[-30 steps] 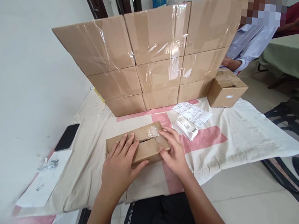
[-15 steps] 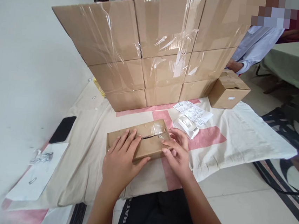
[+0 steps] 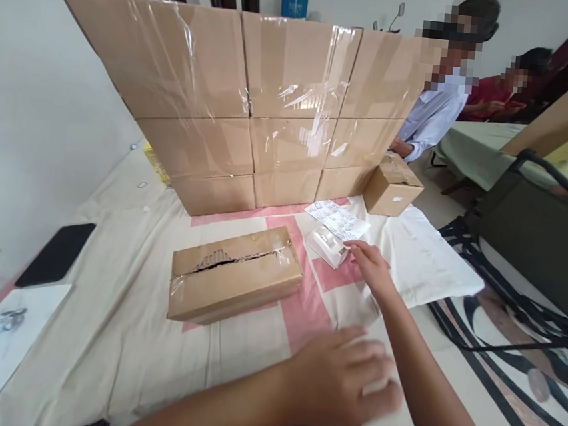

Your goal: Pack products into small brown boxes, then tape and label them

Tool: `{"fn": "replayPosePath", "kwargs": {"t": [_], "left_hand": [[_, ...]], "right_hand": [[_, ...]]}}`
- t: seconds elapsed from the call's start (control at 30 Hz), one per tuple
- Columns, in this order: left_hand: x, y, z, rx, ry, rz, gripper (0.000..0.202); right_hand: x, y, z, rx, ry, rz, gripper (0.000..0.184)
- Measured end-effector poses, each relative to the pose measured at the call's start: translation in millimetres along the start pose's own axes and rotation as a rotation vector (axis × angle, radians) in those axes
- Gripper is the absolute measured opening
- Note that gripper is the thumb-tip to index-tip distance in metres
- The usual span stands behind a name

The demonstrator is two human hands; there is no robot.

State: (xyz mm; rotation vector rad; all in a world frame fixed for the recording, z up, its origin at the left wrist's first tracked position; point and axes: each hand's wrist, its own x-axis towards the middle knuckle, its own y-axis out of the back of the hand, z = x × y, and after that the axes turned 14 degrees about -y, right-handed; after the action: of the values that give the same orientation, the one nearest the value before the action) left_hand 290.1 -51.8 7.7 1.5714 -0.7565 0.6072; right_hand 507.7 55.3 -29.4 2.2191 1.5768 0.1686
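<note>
A brown cardboard box (image 3: 237,279) with a torn, taped slit along its top lies on the cloth, touched by neither hand. My right hand (image 3: 372,265) reaches forward with fingers stretched out. Its fingertips are at the near right end of a small white device that looks like a tape dispenser (image 3: 327,247); I cannot tell whether they touch. Closer to me, my left hand (image 3: 335,379) is blurred by motion, its fingers apart with nothing in them.
A tall panel of taped cardboard (image 3: 294,107) stands behind. Beside it are a small carton (image 3: 391,191) and a printed sheet (image 3: 341,220). A dark phone-like slab (image 3: 56,255) and white paper (image 3: 10,341) lie left. A person (image 3: 437,114) is behind the panel; a folding chair (image 3: 538,231) stands right.
Both hands have left the cardboard box. My right hand has moved to the white dispenser, and my left hand has swung right and toward me. The view has shifted, showing more of the right side.
</note>
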Motion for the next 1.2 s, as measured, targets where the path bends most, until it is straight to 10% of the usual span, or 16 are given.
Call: {"fn": "replayPosePath", "kwargs": {"t": [0.13,0.27,0.53,0.77,1.2], "left_hand": [[0,-92.4,-49,0.046,0.488,0.072,0.029],[-16,-128.0,-92,0.076,0.736,0.105,0.057],[-25,-128.7,-110,0.025,1.074,0.252,0.071],[-29,-123.6,-116,-0.018,1.112,0.224,0.089],[-28,-127.1,-117,0.034,1.084,0.299,0.095]], "right_hand": [[14,3,-22,-0.077,-0.109,-0.168,0.028],[30,1,-37,-0.170,-0.205,-0.261,0.025],[48,-2,-57,-0.349,-0.403,-0.401,0.036],[44,7,-63,-0.274,-0.414,-0.400,0.057],[7,22,-37,-0.067,-0.363,-0.301,0.039]]}}
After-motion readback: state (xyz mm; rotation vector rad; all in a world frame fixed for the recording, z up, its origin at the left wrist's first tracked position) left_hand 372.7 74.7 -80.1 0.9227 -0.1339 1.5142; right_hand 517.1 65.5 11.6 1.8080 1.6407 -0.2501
